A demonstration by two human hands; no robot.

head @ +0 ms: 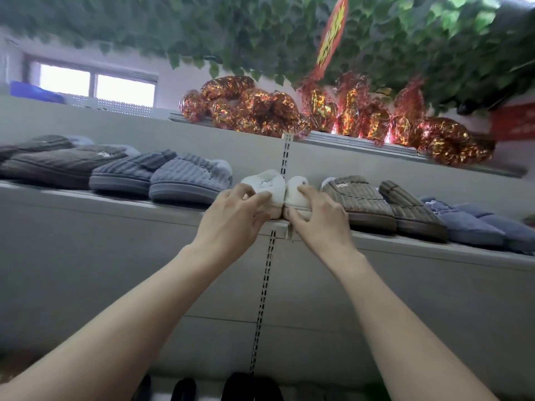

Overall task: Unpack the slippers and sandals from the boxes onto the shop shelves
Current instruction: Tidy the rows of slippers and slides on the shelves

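Reaching up with both arms, you had your left hand [234,215] on the left white plush slipper [267,185] and your right hand [317,219] on the right white plush slipper [298,196]. Each hand gripped the toe of its slipper, fingers curled over the top and thumb tucked at the sole. The two slippers stood side by side, touching, at the front edge of the grey metal shelf [434,250], just where the slotted metal upright [267,285] met it.

To the left along that front edge sat a pair of grey ribbed fabric slippers [185,180], and beyond them, toward the shelf's left end, dark brown padded slippers [58,166]. To the right, just beside your right hand, were brown corduroy slippers [362,201], then blue quilted slippers [474,224] toward the right end.

On the upper grey shelf [347,138] lay red and gold foil-wrapped bundles [260,111]. Green artificial leaves [231,30] hung overhead with a red hanging sign [333,39] among them. Dark footwear [240,386] showed blurred at the bottom, too unclear for you to tell its kind.
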